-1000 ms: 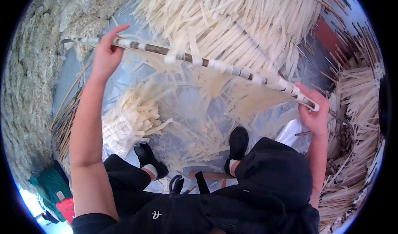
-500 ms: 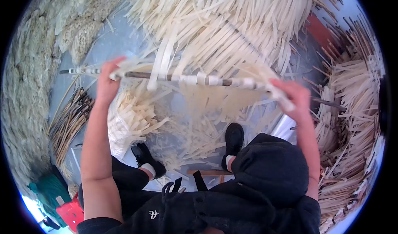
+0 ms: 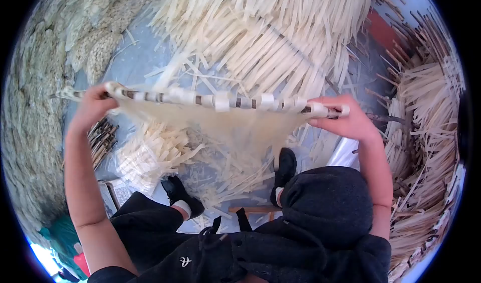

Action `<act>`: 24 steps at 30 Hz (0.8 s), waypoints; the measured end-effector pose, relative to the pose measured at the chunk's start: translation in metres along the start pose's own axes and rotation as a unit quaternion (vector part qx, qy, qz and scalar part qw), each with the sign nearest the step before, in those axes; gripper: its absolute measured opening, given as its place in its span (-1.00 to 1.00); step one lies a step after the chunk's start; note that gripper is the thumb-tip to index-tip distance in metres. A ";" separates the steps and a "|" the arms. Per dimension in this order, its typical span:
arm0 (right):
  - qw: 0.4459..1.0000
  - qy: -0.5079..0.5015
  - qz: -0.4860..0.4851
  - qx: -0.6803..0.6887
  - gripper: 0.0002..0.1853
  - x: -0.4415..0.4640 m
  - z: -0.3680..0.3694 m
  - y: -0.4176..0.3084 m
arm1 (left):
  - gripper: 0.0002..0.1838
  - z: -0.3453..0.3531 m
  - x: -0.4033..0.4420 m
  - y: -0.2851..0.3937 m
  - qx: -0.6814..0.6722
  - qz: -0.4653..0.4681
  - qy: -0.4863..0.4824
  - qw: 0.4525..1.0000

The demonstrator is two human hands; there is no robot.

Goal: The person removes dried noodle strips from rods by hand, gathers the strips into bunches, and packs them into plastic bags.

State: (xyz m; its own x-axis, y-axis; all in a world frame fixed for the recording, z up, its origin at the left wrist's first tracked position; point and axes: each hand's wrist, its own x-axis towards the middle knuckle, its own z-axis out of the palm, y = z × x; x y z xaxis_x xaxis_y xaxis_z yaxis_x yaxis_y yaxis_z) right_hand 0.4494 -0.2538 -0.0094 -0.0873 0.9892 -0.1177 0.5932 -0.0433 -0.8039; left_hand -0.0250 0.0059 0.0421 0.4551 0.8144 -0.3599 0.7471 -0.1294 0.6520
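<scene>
A dark wooden stick [image 3: 245, 102] runs nearly level across the view at arm's length. Pale flat strips [image 3: 222, 102] are looped over it along its length, and their lower parts hang as a motion-blurred sheet. My left hand [image 3: 94, 105] is closed around the stick near its left end, with the tip showing beyond the fist. Toward the other end, my right hand [image 3: 345, 116] grips the stick, thumb below and fingers above, beside a few of the loops. The stick continues to the right past that hand.
Rows of pale strips [image 3: 280, 47] lie at the far side. Strip-laden sticks [image 3: 426, 117] are stacked on the right. Thin sticks [image 3: 101, 140] and a plastic bag of strips [image 3: 138, 165] sit at left. Scraps cover the floor near my shoes [image 3: 183, 195]. A fibrous heap [image 3: 40, 92] lines the left edge.
My left hand has moved left and slightly toward me along with the stick. My right hand has shifted slightly left. The strips are spread more evenly, and the hanging sheet swings below the stick.
</scene>
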 end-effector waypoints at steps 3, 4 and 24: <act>0.988 -0.030 -0.006 0.149 -0.62 0.014 0.006 0.018 | -0.67 -0.038 -0.001 0.042 0.072 -0.036 -0.021 0.997; 0.973 -0.119 0.115 0.162 -0.62 0.024 0.007 0.029 | -0.65 -0.038 0.004 0.065 0.085 -0.072 -0.034 0.993; 0.969 -0.059 0.142 -0.193 -0.68 0.019 0.101 0.236 | -0.54 0.315 0.095 0.022 0.012 0.242 0.047 0.969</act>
State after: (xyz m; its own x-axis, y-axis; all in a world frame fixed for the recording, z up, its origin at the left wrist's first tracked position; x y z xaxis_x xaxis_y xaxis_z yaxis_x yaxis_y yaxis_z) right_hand 0.5066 -0.2595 -0.2605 0.0463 0.9215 -0.3857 0.8600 -0.2332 -0.4539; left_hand 0.1872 -0.0976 -0.1875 0.7097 0.7029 0.0474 0.4682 -0.5210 0.7137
